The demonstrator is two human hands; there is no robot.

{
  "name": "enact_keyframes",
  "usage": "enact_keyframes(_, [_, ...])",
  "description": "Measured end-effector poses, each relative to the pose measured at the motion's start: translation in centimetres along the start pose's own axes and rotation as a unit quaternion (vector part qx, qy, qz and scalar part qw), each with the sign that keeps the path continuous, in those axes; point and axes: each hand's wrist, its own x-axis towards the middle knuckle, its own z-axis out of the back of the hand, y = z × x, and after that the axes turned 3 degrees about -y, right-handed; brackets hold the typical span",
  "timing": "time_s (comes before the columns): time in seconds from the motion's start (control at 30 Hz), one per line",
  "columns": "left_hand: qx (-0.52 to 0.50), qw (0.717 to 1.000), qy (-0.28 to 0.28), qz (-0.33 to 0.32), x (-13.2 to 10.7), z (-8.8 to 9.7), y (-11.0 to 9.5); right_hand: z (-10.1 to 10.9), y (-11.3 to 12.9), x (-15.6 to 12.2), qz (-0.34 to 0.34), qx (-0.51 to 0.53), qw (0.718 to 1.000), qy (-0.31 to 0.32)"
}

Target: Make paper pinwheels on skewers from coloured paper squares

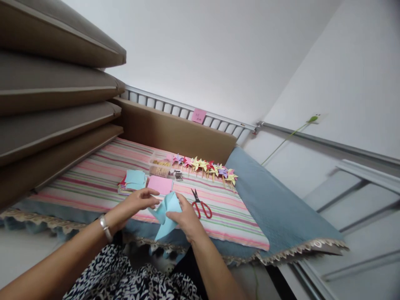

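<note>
A light blue paper pinwheel (168,212), its blades partly folded in, is held between the thumb and fingers of my right hand (186,214). My left hand (146,199) is beside it on the left, fingers stretched and apart, with nothing in them. Red-handled scissors (201,205) lie with blades apart, just right of my right hand. Behind my hands is a pink paper stack (160,184). To its left sits a pile of coloured paper (135,179) with light blue sheets on top.
A clear plastic box (160,165) holds thin wooden sticks. Beside it lies a small dark metal item (178,175). Several finished pinwheels (206,167) on sticks lie in a row on the striped cloth (103,175). Stacked cushions (56,83) rise at the left.
</note>
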Motion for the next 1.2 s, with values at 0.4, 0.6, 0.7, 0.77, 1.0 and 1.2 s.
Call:
enact_keyframes(0.4, [-0.251, 0.967, -0.022, 0.044, -1.5, -3.0, 2.0, -3.3, 0.7, -0.8, 0.041, 0.028, 0.993, -0.108])
enact_keyframes(0.6, [-0.259, 0.964, -0.049, 0.031, -1.4, -3.0, 1.9, -3.8, 0.6, -0.9, 0.04, 0.06, 0.992, -0.102])
enact_keyframes(0.7, [-0.244, 0.968, -0.045, 0.032, -1.4, -2.8, 1.9, -3.9, 0.7, -1.1, 0.024, 0.093, 0.992, -0.085])
enact_keyframes(0.77, [-0.226, 0.972, -0.055, 0.029, -1.1, -2.3, 2.0, -3.7, 0.5, -1.0, 0.012, 0.106, 0.992, -0.066])
enact_keyframes(1.0, [-0.189, 0.975, -0.112, 0.022, -0.3, -0.3, 1.7, -2.4, -1.0, -1.5, 0.131, -0.096, 0.983, -0.08])
enact_keyframes(1.2, [-0.2, 0.974, -0.101, 0.034, -0.3, 0.2, 1.4, -2.2, -1.5, -3.2, 0.36, -0.342, 0.867, -0.05])
